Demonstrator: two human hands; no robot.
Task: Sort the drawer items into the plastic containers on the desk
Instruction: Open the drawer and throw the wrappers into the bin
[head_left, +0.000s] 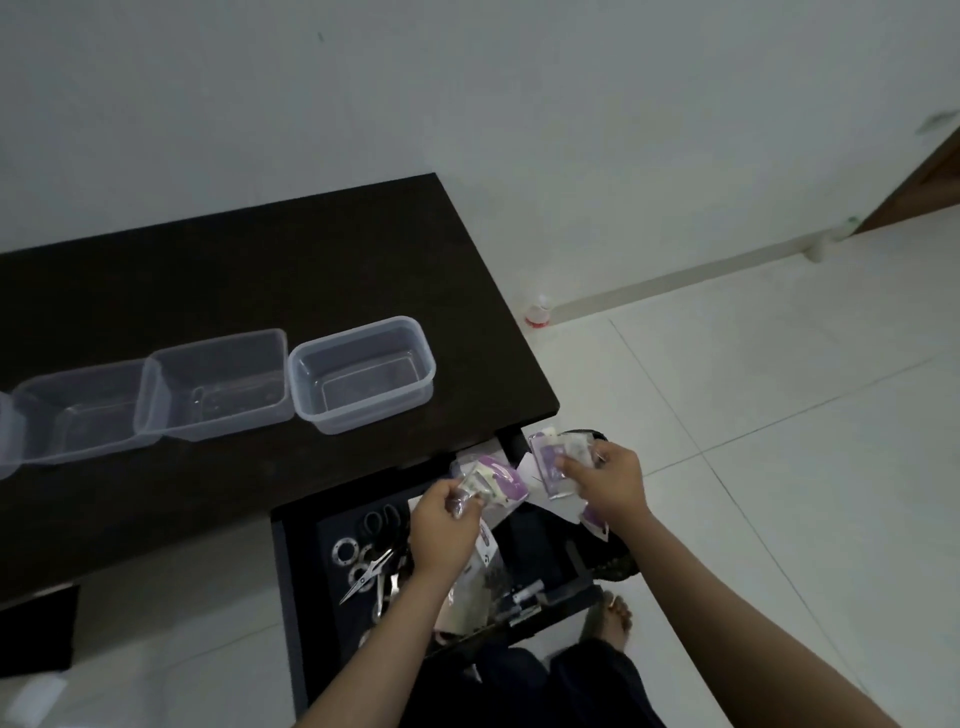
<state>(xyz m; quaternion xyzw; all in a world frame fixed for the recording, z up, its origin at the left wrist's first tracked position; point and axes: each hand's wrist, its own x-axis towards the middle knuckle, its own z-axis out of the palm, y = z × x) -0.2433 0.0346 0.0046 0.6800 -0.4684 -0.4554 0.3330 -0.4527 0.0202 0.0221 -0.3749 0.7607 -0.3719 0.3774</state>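
Observation:
The open black drawer (301, 582) sticks out from under the dark desk (260, 270). Above it, my left hand (444, 525) grips a bundle of purple-and-white plastic packets (496, 478). My right hand (608, 480) pinches another bundle of purple packets (553, 462) over the drawer's far right corner. Scissors (369, 571), metal rings (345, 551) and more packets (478, 587) lie in the drawer. Three clear plastic containers stand in a row on the desk: right (363, 338), middle (218, 348), left (78, 382).
A further clear container edge (8, 441) shows at the far left. White tiled floor (753, 441) lies to the right, with a small red-and-white bottle (537, 312) by the wall. My legs and a bare foot (610, 618) are below the drawer.

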